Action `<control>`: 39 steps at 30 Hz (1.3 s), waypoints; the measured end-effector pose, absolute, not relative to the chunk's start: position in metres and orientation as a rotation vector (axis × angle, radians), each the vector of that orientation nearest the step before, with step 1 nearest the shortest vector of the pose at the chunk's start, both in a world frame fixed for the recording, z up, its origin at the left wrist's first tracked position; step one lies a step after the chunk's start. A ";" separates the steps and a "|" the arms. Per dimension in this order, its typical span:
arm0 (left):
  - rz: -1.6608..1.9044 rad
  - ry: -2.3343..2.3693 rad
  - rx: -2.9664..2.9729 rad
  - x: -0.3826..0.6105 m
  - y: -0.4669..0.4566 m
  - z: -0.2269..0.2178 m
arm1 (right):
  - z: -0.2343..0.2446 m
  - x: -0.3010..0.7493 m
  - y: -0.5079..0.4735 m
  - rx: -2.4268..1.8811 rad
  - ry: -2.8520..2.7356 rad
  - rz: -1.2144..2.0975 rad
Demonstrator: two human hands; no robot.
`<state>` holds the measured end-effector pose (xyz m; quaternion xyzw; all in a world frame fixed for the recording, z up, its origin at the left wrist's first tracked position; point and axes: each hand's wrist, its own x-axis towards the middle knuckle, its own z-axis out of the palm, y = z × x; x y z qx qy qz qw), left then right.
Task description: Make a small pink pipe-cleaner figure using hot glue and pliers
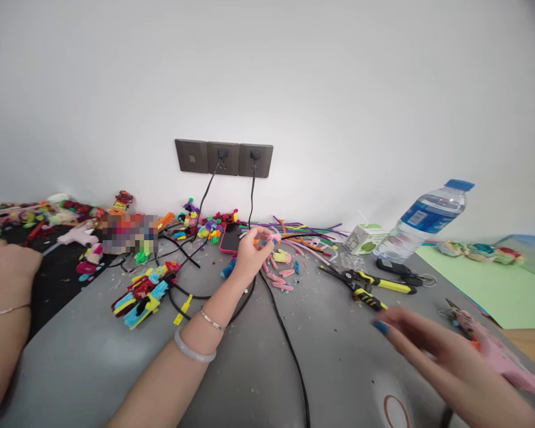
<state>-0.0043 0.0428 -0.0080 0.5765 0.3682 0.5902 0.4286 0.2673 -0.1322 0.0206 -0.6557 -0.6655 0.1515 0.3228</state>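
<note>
My left hand [252, 252] reaches to the middle of the table, fingertips pinched on a small pink fuzzy pipe-cleaner piece [274, 238]. Beneath it lie several short pink pipe-cleaner pieces [282, 286] and a pale yellow one [282, 256]. My right hand [432, 351], blurred, hovers at the right with thumb and fingers apart and nothing visible in it. Just beyond its thumb are yellow-and-black pliers [368, 285]. A pink glue gun [494, 351] lies to its right, partly hidden behind the hand.
Long coloured pipe cleaners [307, 233] lie against the wall beside a phone [232, 238]. A tilted water bottle [428, 220], a drink carton [365, 239] and keys [401, 272] stand right. Black cables [285, 333] cross the table. Pipe-cleaner figures [145, 294] and another person's arm [6, 297] are left.
</note>
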 end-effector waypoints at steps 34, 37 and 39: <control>1.342 0.905 1.424 -0.003 0.042 -0.012 | -0.002 0.202 0.011 -1.208 -1.544 0.888; 1.247 0.854 1.387 -0.002 0.041 -0.015 | -0.002 0.204 0.014 -1.203 -1.334 1.071; 1.205 0.832 1.379 -0.001 0.040 -0.015 | -0.002 0.203 0.014 -1.184 -1.216 1.191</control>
